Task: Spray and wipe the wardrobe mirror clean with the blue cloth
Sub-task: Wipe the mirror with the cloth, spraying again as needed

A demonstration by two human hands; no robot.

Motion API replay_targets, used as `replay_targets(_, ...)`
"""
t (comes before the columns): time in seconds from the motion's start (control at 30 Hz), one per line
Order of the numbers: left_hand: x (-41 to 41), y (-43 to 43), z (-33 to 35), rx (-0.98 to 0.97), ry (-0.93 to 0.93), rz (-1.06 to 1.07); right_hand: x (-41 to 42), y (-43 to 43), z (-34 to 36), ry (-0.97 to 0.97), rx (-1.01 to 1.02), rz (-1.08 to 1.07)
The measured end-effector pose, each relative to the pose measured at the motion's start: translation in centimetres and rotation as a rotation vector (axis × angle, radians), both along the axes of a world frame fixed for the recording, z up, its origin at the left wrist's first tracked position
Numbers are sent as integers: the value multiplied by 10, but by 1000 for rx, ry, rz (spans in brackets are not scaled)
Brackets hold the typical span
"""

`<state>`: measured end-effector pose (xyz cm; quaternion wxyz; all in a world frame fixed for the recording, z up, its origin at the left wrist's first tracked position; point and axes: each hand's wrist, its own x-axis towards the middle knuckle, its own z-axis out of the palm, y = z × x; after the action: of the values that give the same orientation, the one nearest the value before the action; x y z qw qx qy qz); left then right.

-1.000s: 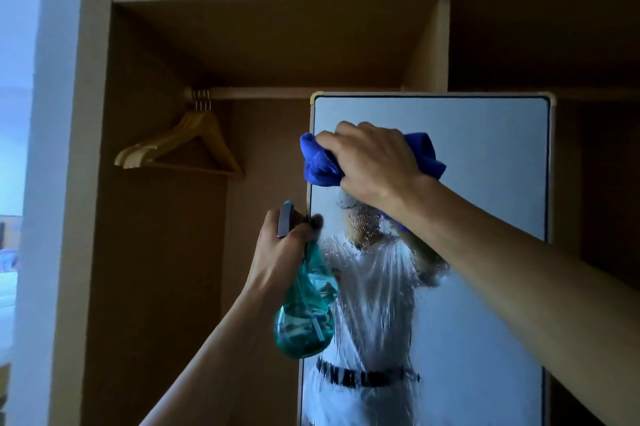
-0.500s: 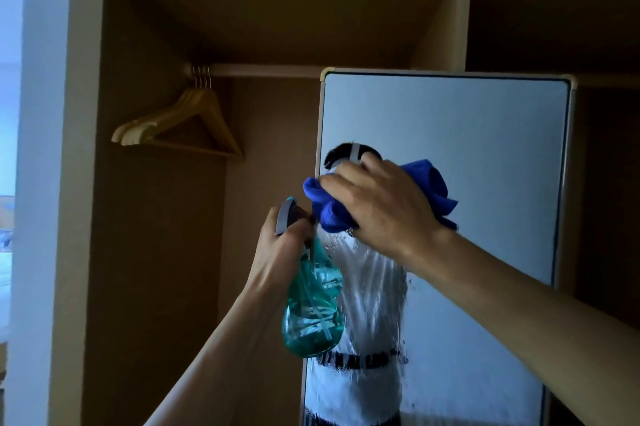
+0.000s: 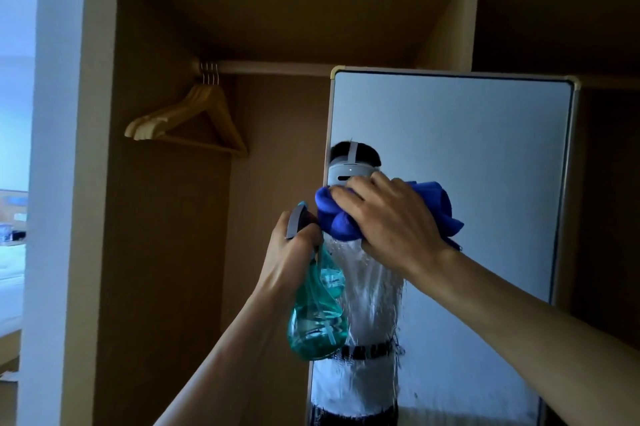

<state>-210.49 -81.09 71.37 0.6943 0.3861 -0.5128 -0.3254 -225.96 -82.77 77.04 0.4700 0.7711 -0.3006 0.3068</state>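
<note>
I am wiping: my right hand [image 3: 391,218], fingers curled over the bunched blue cloth [image 3: 441,206], presses it to the wardrobe mirror [image 3: 478,141] near its left edge. Wet streaks lie below, so I judge the next stroke should go downward. My left hand [image 3: 287,252] grips the spray bottle [image 3: 317,318].

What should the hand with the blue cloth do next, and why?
Probably slide the blue cloth straight down the mirror. The right hand grips it bunched against the glass near the left edge, and wet streaks and drops sit just below it, not yet wiped. The left hand holds the spray bottle by the mirror's left edge.
</note>
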Motion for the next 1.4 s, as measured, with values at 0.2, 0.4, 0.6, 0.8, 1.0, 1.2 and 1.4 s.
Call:
replay_targets(0.2,-9,13,-3,25,-44,41,4,-3,51,-66,-54,-71)
replay_targets(0.4,-12,13,-10,5,-127,82,-2,1,85,-150,-106,-90)
replay_targets(0.6,-18,15,-7,6,-91,120,-11,-8,43,-4,-104,-94)
replay_targets(0.8,-21,12,-14,-13,-80,126,-14,-10,-16,54,-37,-51)
replay_targets(1.0,-27,19,-17,-45,-140,170,-22,-14,-31,91,-151,-23)
replay_targets(1.2,-29,12,-22,-58,-260,255,-40,-16,33,-8,-155,-36)
replay_targets(1.4,-41,13,-11,-134,-298,328,-65,-8,88,-79,-167,-130)
